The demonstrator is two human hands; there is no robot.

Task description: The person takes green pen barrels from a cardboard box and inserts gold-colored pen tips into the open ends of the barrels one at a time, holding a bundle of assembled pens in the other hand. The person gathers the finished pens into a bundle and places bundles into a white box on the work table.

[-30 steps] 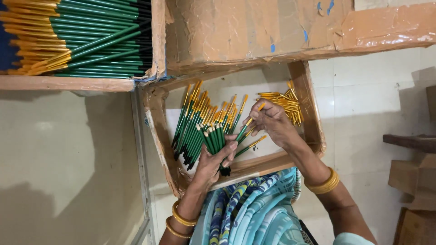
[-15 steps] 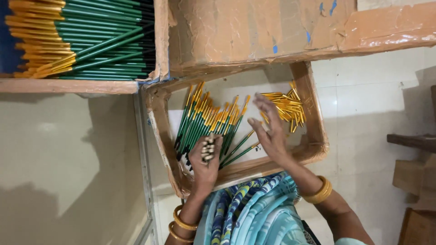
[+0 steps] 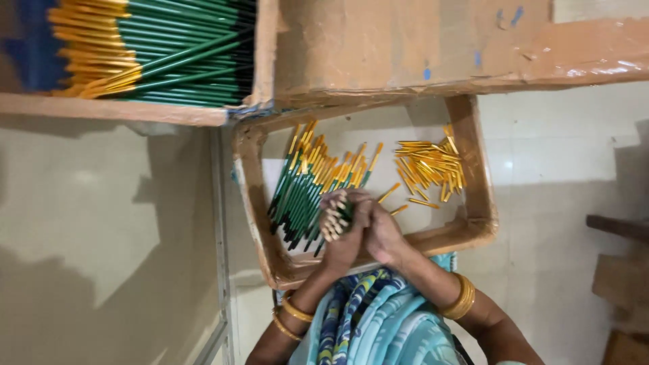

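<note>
Both hands, left (image 3: 341,247) and right (image 3: 382,233), are clenching a bundle of pens (image 3: 336,217) over the cardboard tray (image 3: 481,203). Loosening the grip risks pens slipping, scattering beside the loose pile (image 3: 307,186).

This looks like a small hand-assembly workshop for pens or pencils. A shallow, worn brown cardboard tray (image 3: 481,203) at centre frame holds loose green sticks with yellow ends (image 3: 307,189) and a heap of small yellow caps (image 3: 433,165). At upper left, a second cardboard box (image 3: 122,108) is stacked full of the same green-and-yellow sticks above a pale tiled floor (image 3: 568,176).
</note>
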